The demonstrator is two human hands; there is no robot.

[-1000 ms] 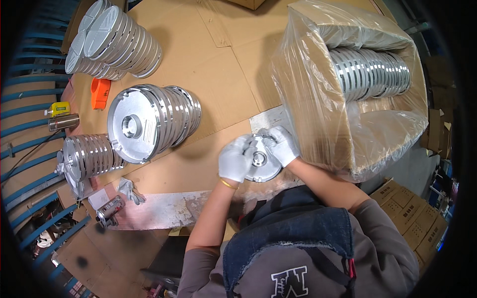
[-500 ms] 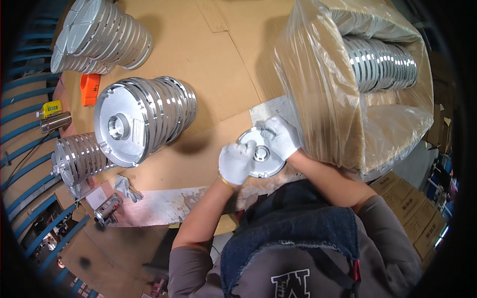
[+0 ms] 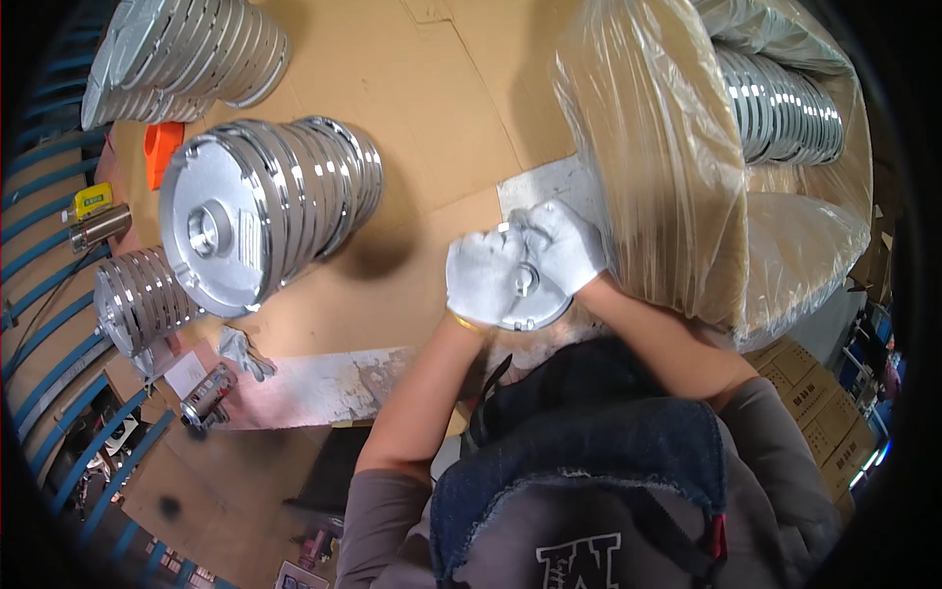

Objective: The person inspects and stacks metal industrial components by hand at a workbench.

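Head view: a round metal disc (image 3: 525, 290) sits between two white-gloved hands above a cardboard table (image 3: 442, 128). The left hand (image 3: 481, 277) grips its left edge, the right hand (image 3: 561, 245) its upper right. A disc stack (image 3: 265, 211) lies well to the left.

surface: cardboard-covered table (image 3: 432, 108) | on it: disc stacks (image 3: 275, 206) (image 3: 186, 54) (image 3: 137, 299), orange tool (image 3: 157, 149), plastic-wrapped disc box (image 3: 726, 147)

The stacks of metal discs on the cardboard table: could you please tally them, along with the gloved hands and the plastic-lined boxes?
Stacks of metal discs on the table: 3
Gloved hands: 2
Plastic-lined boxes of discs: 1
Total: 6
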